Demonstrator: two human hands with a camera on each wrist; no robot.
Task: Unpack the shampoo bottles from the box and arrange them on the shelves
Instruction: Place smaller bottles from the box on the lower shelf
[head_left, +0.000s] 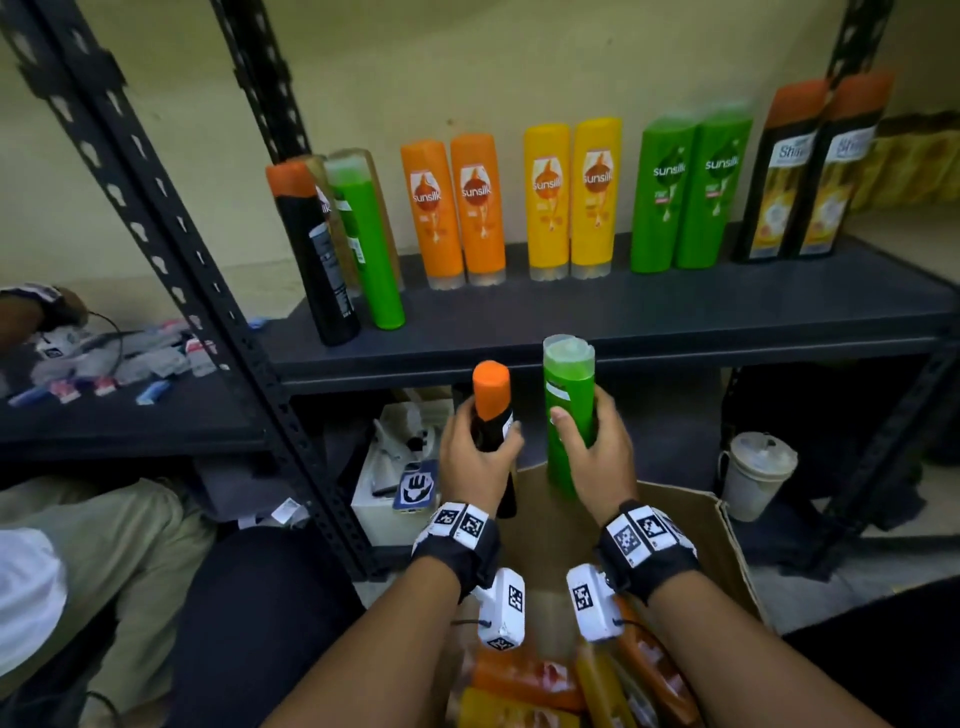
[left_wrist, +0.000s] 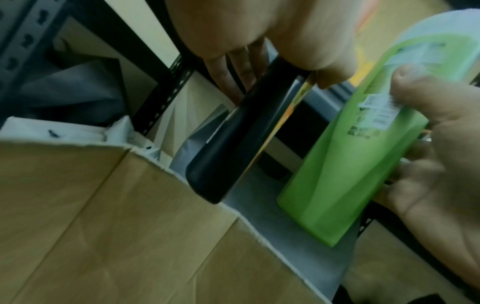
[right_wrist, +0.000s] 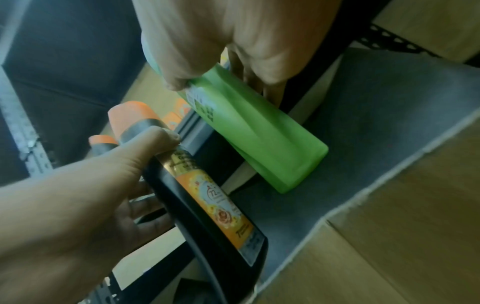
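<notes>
Seen from the head camera, a person's left hand (head_left: 480, 454) grips a black bottle (head_left: 492, 415) with an orange cap, fingers wrapped round its middle, while the right hand (head_left: 592, 457) grips a green bottle (head_left: 569, 410) with a clear cap; both bottles stand upright, side by side but apart, raised above the far edge of an open cardboard box (head_left: 722, 540) and just in front of the dark shelf (head_left: 675, 306). More orange and yellow bottles (head_left: 524, 675) lie inside the box near the wrists. On the shelf beyond, a row of bottles stands in pairs: orange (head_left: 454, 208), yellow (head_left: 571, 195), green (head_left: 688, 189) and black with orange caps (head_left: 810, 166) at the far right, with another black bottle and green bottle (head_left: 369, 244) leaning at the left end. A white lidded cup (head_left: 753, 475) sits on the floor under the shelf to the right. From the left wrist camera, the left hand (left_wrist: 265, 35) curls round the black bottle (left_wrist: 233, 144), whose base hangs over the box flap (left_wrist: 103, 216); the right hand (left_wrist: 436, 148) wraps the green bottle (left_wrist: 345, 164) to the right. From the right wrist camera, the right hand (right_wrist: 228, 41) clasps the green bottle (right_wrist: 249, 131) between thumb and fingers, its base pointing down toward a grey surface, and the left hand (right_wrist: 85, 197) holds the black bottle (right_wrist: 213, 216), its orange floral label facing the lens.
</notes>
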